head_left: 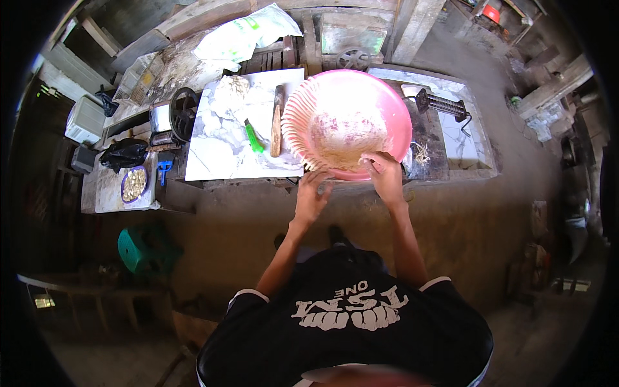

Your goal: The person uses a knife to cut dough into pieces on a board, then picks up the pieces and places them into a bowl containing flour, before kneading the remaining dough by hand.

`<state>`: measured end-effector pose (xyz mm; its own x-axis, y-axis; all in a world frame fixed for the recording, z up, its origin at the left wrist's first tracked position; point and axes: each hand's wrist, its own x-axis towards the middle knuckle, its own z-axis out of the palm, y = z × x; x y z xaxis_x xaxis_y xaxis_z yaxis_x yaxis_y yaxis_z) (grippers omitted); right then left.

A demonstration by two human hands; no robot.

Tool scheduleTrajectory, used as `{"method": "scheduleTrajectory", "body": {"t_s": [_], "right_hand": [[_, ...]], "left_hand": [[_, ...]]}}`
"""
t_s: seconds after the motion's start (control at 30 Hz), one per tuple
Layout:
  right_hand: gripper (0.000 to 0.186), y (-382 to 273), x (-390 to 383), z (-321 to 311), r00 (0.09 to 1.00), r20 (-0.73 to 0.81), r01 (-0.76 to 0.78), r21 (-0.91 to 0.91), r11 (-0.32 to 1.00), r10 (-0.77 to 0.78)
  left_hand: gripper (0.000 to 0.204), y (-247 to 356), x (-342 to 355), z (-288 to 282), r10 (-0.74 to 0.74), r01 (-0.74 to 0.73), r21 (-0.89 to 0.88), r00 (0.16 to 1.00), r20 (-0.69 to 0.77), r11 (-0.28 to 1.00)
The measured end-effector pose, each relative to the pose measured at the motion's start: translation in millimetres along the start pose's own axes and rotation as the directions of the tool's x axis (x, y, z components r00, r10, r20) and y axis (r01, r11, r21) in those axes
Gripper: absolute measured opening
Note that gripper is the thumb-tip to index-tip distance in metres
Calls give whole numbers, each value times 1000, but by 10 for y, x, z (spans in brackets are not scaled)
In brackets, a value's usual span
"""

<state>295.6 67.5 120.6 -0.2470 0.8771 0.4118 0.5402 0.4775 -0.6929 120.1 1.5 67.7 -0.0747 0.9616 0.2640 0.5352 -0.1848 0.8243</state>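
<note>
A large pink basin stands tilted towards me at the table's front edge, with pale floury powder inside. Pale, narrow strips that look like dough lie side by side along its left rim. My left hand is at the near left rim, by the end of that row; its fingers are bent and spread, with a gap to the thumb. Over the near right rim, my right hand has its fingers closed together against the basin's inner side. What they hold, if anything, is too small to make out.
Left of the basin, a wooden stick and a green-handled knife lie on a marble-patterned board. A hand-cranked roller is at the right. A black wheel, a purple-rimmed bowl and a green stool are farther left.
</note>
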Motion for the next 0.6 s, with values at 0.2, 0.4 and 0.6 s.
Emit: {"method": "scheduleTrajectory", "body": {"t_s": [0.2,0.4,0.6], "right_hand": [[14,207,-105,204,997,54,59,-37,998,-57],[14,240,-363,356,972,159,185,-55,981,-174],[14,173,-451,393,958,150,247,0,969,-244]], "left_hand": [[23,46,-131,28,10,2,199,998,-56,980],[22,72,-193,9,36,-6,285,995,-98,958],[23,16,-240,25,28,0,279,995,-96,960]]}}
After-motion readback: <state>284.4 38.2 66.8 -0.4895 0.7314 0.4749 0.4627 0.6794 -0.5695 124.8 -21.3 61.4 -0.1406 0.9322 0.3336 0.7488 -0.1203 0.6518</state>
